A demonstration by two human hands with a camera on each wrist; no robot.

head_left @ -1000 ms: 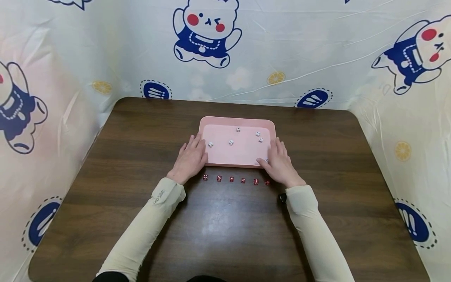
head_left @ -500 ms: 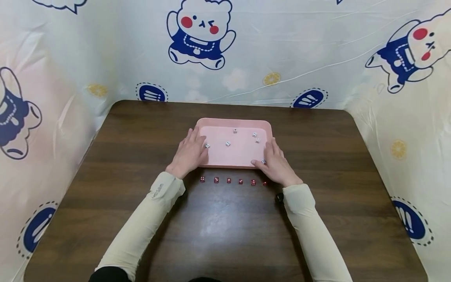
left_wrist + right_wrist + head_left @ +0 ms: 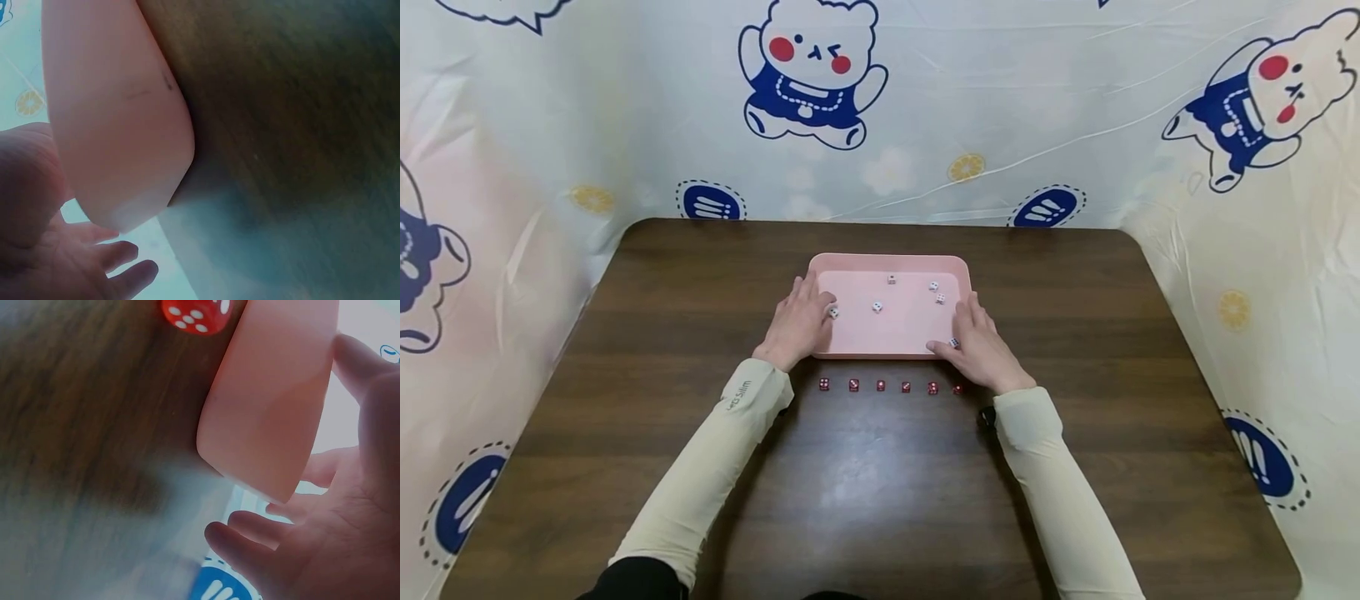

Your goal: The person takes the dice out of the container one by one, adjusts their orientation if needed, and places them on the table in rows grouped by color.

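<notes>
A pink tray (image 3: 891, 346) lies on the table with several white dice scattered in it, among them one white die (image 3: 877, 307) near the middle. My left hand (image 3: 796, 323) holds the tray's left end, thumb over the rim beside another white die (image 3: 833, 312), fingers along the outside. At the right end my right hand (image 3: 985, 346) holds the tray likewise, its thumb over the near rim, partly covering a white die (image 3: 954, 342). Both wrist views show the tray's outer wall (image 3: 119, 125) with spread fingers past its corner.
Several red dice stand in a row in front of the tray; one red die (image 3: 881, 385) is mid-row, and one red die (image 3: 197, 314) shows close up in the right wrist view. A brown wooden table (image 3: 865, 492) reaches back to a printed curtain (image 3: 910, 100).
My left thumb has shifted slightly inward and away from me, to the leftmost white die. The tray and dice keep nearly the same places on the table; the head view has swung slightly.
</notes>
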